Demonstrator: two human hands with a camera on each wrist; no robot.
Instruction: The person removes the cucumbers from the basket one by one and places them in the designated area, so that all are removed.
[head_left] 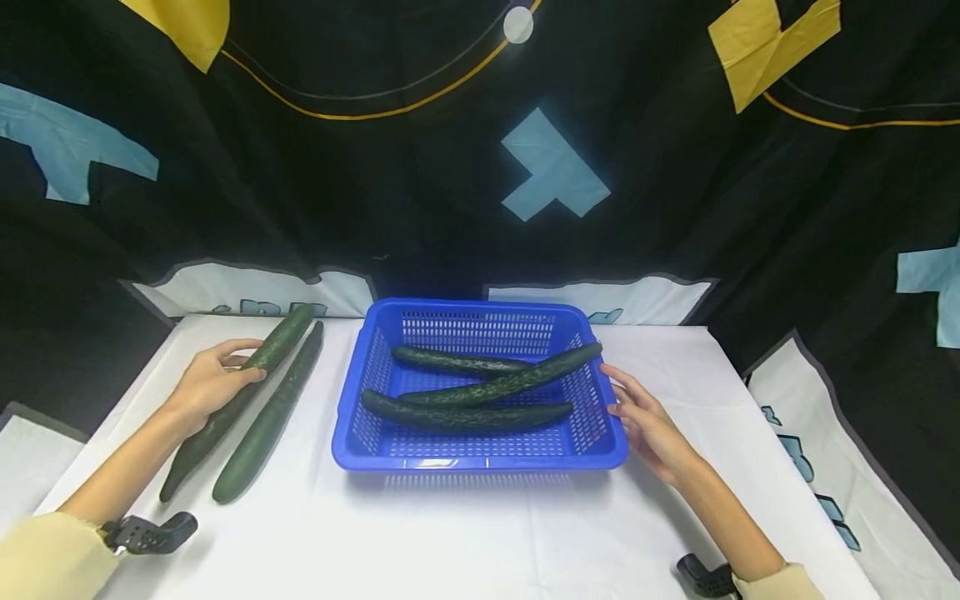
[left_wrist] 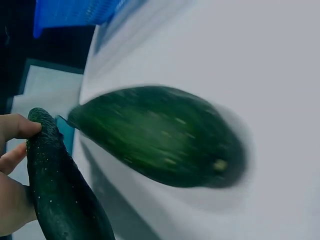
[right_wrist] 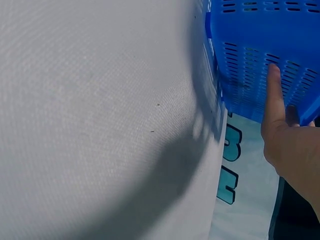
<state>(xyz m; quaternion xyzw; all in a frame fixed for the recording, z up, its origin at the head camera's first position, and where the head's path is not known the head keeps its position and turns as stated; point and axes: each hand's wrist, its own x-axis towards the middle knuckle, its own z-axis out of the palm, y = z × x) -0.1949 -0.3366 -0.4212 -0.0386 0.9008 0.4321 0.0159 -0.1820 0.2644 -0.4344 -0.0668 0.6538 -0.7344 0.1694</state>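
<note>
Over the left side of the table, my left hand (head_left: 210, 385) grips a long dark green cucumber (head_left: 279, 340), thumb on the near side and fingers on the far side. In the left wrist view the thumb presses near the tip of this cucumber (left_wrist: 60, 190). Just right of it a second cucumber (head_left: 272, 412) lies on the white cloth. My right hand (head_left: 651, 421) touches the outside of the blue plastic basket (head_left: 487, 462) at its right end, one finger straight along the slotted wall (right_wrist: 245, 65) in the right wrist view. Inside the basket lie three cucumbers (head_left: 465, 417), two of them crossing.
White cloth (head_left: 480, 533) covers the table. Behind it hangs a black curtain (head_left: 375, 192) with blue and yellow shapes, reaching down to the table's back edge. Each wrist wears a black strap device (head_left: 153, 533).
</note>
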